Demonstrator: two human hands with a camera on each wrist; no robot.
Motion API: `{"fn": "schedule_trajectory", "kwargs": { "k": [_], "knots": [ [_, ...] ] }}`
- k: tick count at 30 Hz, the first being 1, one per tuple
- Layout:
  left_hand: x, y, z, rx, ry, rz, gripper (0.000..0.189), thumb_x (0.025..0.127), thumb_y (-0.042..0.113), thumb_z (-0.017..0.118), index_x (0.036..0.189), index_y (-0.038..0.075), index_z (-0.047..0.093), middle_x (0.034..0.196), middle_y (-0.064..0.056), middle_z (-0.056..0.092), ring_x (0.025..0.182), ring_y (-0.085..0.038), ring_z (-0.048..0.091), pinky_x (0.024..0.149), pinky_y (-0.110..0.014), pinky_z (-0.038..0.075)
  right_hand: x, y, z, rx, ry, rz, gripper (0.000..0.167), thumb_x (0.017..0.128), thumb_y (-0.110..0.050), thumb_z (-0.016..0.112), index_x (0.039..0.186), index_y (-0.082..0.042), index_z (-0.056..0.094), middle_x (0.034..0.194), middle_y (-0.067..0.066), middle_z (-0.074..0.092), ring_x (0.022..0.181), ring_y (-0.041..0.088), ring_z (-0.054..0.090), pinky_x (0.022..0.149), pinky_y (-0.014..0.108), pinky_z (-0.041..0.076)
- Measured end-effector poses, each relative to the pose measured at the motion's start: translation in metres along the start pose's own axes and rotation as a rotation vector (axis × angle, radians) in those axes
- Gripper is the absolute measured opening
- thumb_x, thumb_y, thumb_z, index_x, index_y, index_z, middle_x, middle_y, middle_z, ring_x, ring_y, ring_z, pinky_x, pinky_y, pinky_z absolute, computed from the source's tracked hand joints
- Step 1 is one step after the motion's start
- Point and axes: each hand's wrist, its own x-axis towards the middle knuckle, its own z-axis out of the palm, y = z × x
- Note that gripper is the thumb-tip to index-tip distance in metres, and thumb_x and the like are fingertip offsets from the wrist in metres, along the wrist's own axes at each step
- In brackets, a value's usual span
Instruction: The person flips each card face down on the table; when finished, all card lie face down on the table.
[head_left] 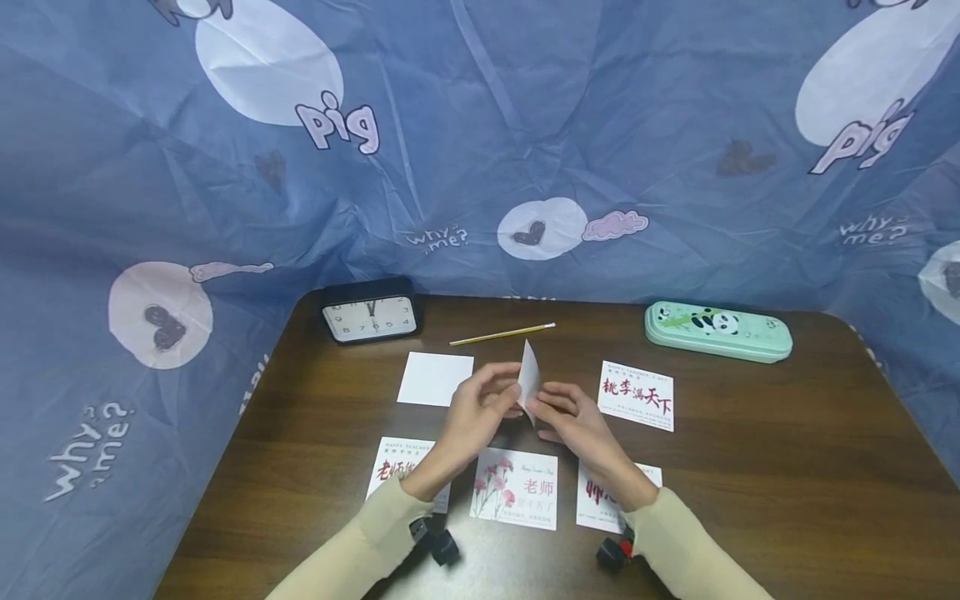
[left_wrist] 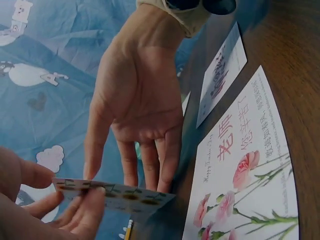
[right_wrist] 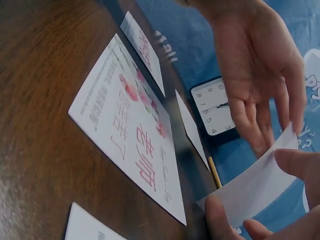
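Note:
A small white card [head_left: 528,375] stands on edge above the table between both hands. My left hand [head_left: 480,408] pinches it from the left, thumb against the card. From the other side my right hand [head_left: 576,423] pinches it near its lower edge. Sunflowers are printed on one face of the card [left_wrist: 132,196], while its other face [right_wrist: 257,187] looks plain white. Beneath the hands lies a card with pink carnations and red writing [head_left: 513,489]. The forearms partly cover a red-lettered card at left [head_left: 390,477] and another at right [head_left: 600,507].
Behind the left hand lies a blank white card [head_left: 435,379]. A red-lettered card [head_left: 637,396] is right of the hands. Along the back are a black clock [head_left: 370,312], a yellow pencil [head_left: 502,334] and a green panda pencil case [head_left: 717,332]. Blue printed cloth [head_left: 465,150] hangs behind.

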Motion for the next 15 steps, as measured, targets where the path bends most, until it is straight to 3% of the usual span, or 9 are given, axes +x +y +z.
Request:
{"fn": "schedule_trajectory", "kwargs": {
  "k": [4,15],
  "knots": [
    [-0.001,-0.001,-0.004,-0.028,0.060,0.038,0.039,0.098,-0.003,0.063,0.137,0.002,0.061,0.123,-0.027,0.069,0.097,-0.039,0.076,0.082,-0.031,0.066,0.000,0.001,-0.002,0.001,0.047,-0.009,0.063,0.100,-0.024,0.072,0.150,-0.001,0.042,0.149,0.023,0.054,0.122,0.025,0.065,0.100,0.040,0.061],
    [-0.001,-0.011,-0.015,0.030,0.168,0.005,0.041,0.092,-0.009,0.064,0.132,-0.002,0.066,0.117,-0.025,0.067,0.092,-0.039,0.076,0.081,-0.033,0.066,-0.001,-0.001,-0.016,0.010,0.126,0.006,0.055,0.102,-0.018,0.066,0.150,-0.004,0.044,0.148,0.021,0.057,0.122,0.023,0.067,0.090,0.029,0.064]
  ]
}}
